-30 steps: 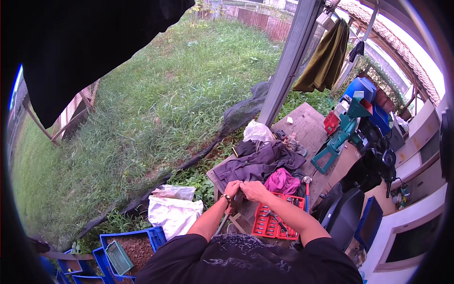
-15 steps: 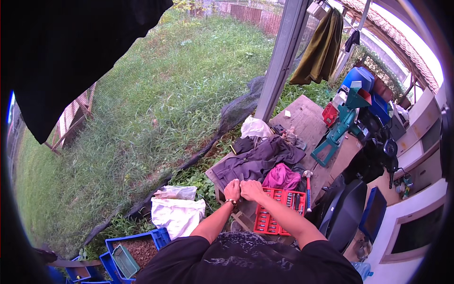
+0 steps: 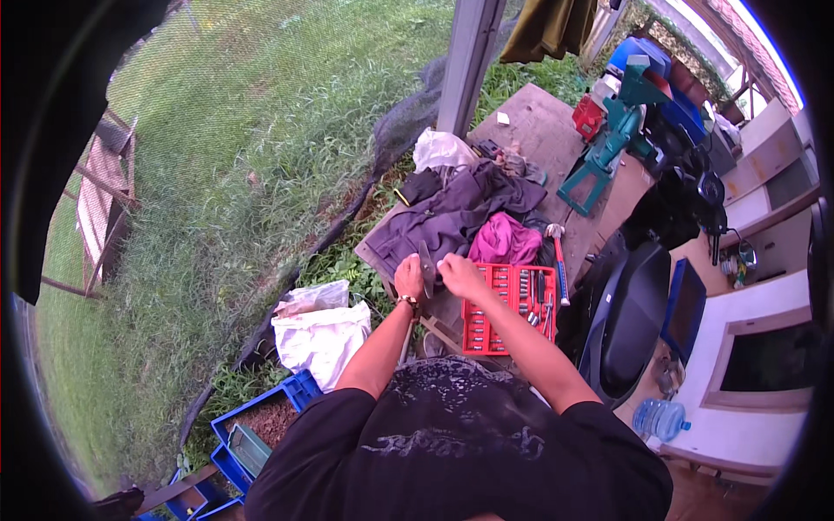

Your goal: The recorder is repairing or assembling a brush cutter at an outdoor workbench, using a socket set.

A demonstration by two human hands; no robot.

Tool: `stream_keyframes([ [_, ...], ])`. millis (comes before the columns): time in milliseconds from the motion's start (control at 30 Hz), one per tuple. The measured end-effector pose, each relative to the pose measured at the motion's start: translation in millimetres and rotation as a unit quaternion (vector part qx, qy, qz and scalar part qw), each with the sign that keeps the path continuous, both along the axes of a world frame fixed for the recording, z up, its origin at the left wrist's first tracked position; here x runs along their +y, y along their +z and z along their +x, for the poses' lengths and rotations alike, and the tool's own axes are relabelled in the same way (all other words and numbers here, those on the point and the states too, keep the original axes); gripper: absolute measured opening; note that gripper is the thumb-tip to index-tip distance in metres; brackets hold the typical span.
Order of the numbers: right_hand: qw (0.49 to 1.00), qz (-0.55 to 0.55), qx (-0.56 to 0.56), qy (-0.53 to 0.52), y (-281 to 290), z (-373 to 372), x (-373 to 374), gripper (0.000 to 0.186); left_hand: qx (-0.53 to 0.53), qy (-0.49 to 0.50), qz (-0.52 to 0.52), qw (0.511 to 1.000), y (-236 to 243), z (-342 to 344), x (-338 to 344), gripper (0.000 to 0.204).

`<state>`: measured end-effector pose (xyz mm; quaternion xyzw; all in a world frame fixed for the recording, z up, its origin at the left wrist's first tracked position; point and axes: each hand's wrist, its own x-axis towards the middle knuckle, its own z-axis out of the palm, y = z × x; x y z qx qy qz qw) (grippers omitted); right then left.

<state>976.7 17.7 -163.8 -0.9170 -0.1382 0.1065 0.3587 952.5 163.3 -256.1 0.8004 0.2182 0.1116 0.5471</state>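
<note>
Fingers of the left hand (image 3: 409, 278): grasping a thin, flat grey plate (image 3: 426, 258), its far end projecting past the knuckles; forearm extended forward, bracelet (image 3: 408, 301) at wrist. Right hand (image 3: 461, 276): curled, back uppermost; whether it grasps anything cannot be told. Plate: against the left fingers, between both hands, near the tabletop (image 3: 543, 130) edge. Red socket-set case (image 3: 486, 351): right of the plate. Changed from half a second ago: fists, then together, now apart; plate now visible.
</note>
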Motion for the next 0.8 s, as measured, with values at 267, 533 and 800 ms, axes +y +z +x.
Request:
stream_keyframes([
  [267,0.993,-0.084,-0.005,-0.085,11,-62,-118,0.021,-0.001,-0.127,-0.333,0.935,-3,-20,25,0.043],
  [533,0.974,-0.157,-0.096,-0.13,-5,-141,-164,0.023,-0.046,-0.178,-0.081,0.98,44,-55,10,0.086],
  [800,0.974,-0.192,-0.093,-0.072,-18,-114,-144,0.024,-0.03,-0.178,-0.001,0.984,55,-61,14,0.091],
])
